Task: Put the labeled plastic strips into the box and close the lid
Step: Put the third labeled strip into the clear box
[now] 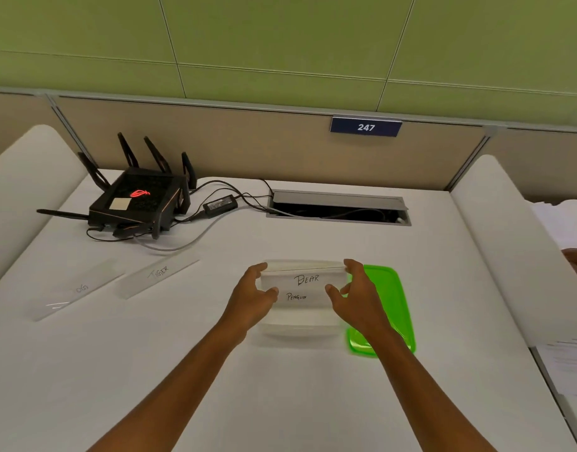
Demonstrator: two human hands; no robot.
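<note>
A clear plastic box (pixel 298 329) stands mid-table. Over its opening is a strip marked BEAR (pixel 305 278), held at its two ends by my left hand (pixel 256 296) and my right hand (pixel 355 293). A strip marked PENGUIN (pixel 296 298) lies just below it inside the box. The green lid (pixel 389 308) lies flat on the table right of the box, partly under my right forearm. Two more strips lie on the table to the left: one marked TIGER (pixel 158 275) and one marked DOG (pixel 79 290).
A black router (pixel 138 202) with antennas, its power brick (pixel 220 203) and cables sit at the back left. An open cable tray (pixel 337 208) is set into the table behind the box. White side panels border both sides; paper stacks (pixel 564 321) lie at right.
</note>
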